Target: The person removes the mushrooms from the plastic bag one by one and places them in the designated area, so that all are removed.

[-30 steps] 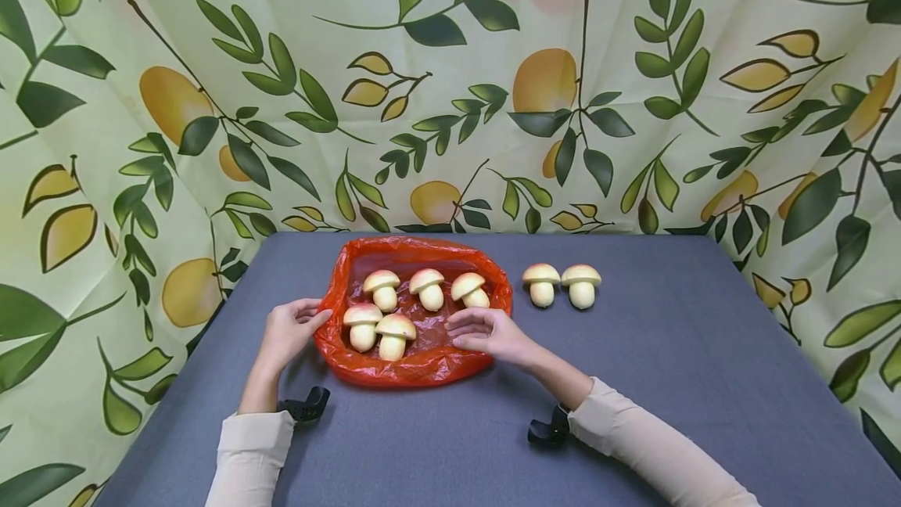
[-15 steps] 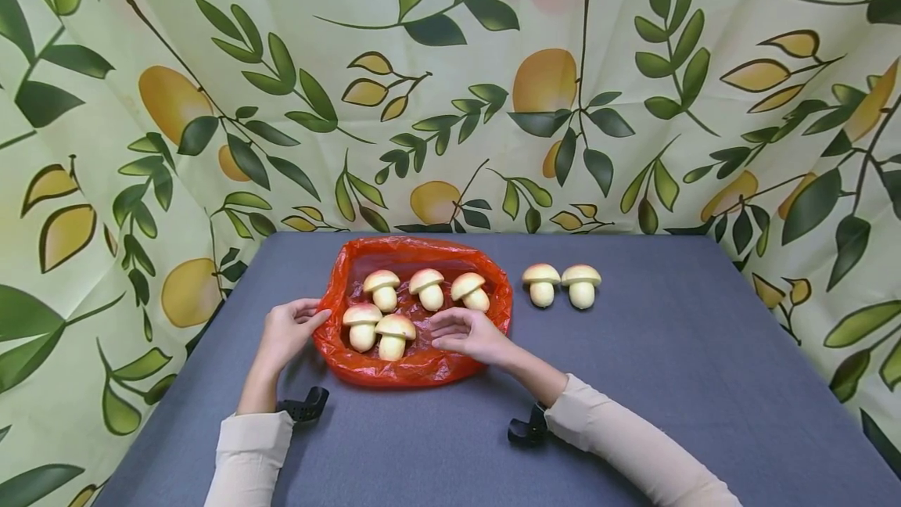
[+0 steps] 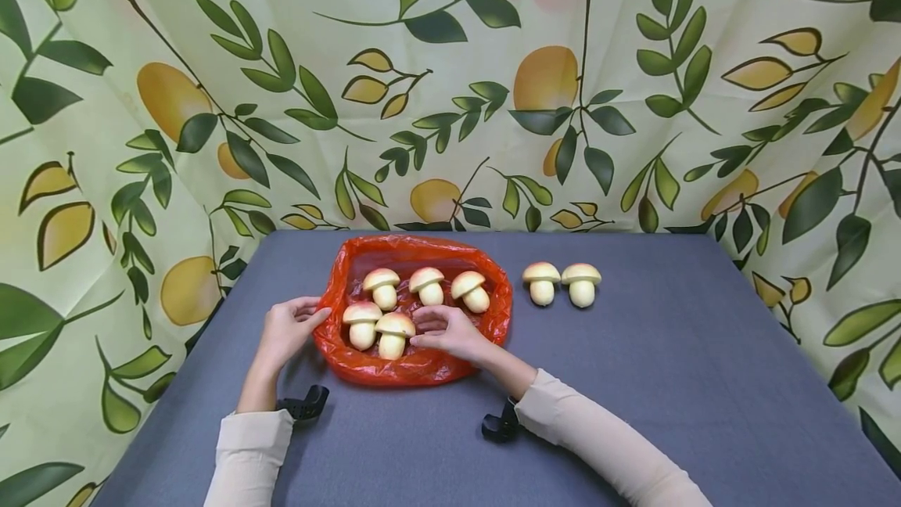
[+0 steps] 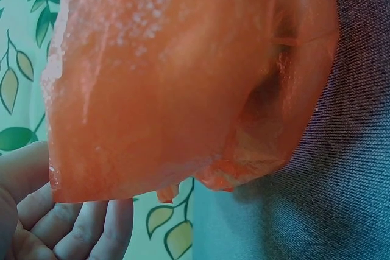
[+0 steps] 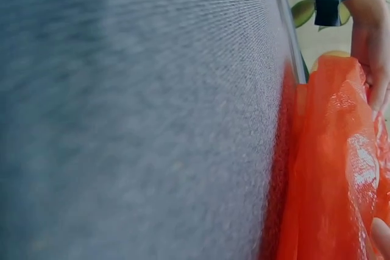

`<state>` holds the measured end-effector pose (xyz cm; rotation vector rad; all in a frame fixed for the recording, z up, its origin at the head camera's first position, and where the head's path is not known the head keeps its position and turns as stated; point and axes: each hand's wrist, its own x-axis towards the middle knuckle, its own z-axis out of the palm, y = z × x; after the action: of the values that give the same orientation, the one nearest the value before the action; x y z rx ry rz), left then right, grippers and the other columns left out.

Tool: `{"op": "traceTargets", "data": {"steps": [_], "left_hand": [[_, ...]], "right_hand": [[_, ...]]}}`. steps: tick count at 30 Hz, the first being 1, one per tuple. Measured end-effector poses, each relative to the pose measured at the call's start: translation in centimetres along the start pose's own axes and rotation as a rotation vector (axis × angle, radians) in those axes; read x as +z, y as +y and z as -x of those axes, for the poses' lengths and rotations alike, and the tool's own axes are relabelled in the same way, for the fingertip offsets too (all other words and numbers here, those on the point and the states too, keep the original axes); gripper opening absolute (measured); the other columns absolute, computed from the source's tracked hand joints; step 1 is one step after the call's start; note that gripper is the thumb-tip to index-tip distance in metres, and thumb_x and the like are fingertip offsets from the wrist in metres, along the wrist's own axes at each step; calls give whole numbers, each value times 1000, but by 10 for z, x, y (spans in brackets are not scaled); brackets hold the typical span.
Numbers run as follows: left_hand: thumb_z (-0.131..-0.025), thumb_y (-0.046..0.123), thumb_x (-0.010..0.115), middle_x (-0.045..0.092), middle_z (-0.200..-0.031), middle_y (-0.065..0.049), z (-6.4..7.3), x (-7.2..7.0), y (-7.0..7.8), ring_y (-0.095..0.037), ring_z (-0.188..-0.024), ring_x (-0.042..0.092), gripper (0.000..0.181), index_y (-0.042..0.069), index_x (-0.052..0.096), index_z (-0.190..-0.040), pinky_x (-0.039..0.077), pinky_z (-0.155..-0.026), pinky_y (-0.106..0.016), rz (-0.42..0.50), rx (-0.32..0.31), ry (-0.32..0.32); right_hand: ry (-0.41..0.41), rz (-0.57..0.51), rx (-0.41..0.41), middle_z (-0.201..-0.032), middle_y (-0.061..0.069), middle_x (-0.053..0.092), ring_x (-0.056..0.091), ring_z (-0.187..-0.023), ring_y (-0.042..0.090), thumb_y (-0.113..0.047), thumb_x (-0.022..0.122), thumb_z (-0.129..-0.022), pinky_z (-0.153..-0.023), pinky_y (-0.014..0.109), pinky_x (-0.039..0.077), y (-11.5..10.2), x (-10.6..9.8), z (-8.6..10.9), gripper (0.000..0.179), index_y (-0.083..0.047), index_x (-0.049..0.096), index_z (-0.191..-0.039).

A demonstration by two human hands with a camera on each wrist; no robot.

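Observation:
A red plastic bag (image 3: pixel 422 374) stands with its mouth spread wide, holding several toy mushrooms with cream stems and reddish-tinged caps. My left hand (image 3: pixel 285 327) pinches the left rim between thumb and fingers; the left wrist view shows the thumb in front of the orange-looking plastic (image 4: pixel 152 89) and the other fingers (image 4: pixel 85 229) below it. Over the bag's inside, my right hand (image 3: pixel 450 332) has its thumb and fingers apart, beside the front mushroom (image 3: pixel 394 327). Whether the fingertips touch its cap I cannot tell. In the right wrist view, little beyond a fingertip (image 5: pixel 382 235) shows.
Two more mushrooms, a left one (image 3: pixel 541 282) and a right one (image 3: pixel 581 285), stand side by side on the grey-blue table (image 3: pixel 669 350), right of the bag. A leaf-and-fruit patterned cloth (image 3: pixel 450 100) hangs behind and at the sides.
My right hand has moved left across the bag, from its right side up to the front mushroom. The left hand, the bag and the mushrooms have stayed in place.

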<state>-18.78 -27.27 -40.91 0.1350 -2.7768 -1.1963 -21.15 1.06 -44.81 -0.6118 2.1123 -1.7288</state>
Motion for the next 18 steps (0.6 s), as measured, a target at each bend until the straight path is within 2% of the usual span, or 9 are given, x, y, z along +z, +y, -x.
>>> {"op": "traceTargets", "data": {"steps": [11, 18], "left_hand": [[-91, 16, 65, 70, -103, -28, 0, 1, 0, -38, -98, 69, 34, -10, 65, -114, 59, -80, -36, -4, 18, -4], [-91, 15, 65, 70, -102, -29, 0, 2, 1, -38, -97, 70, 33, -10, 65, -113, 59, -79, -37, -10, 32, -1]], "right_hand": [[34, 12, 70, -131, 26, 58, 59, -121, 39, -6, 72, -82, -94, 35, 54, 1, 14, -14, 51, 5, 54, -128], [54, 36, 103, -129, 26, 60, 62, -117, 38, -8, 76, -79, -93, 36, 55, 2, 18, -20, 56, 5, 54, -129]]}}
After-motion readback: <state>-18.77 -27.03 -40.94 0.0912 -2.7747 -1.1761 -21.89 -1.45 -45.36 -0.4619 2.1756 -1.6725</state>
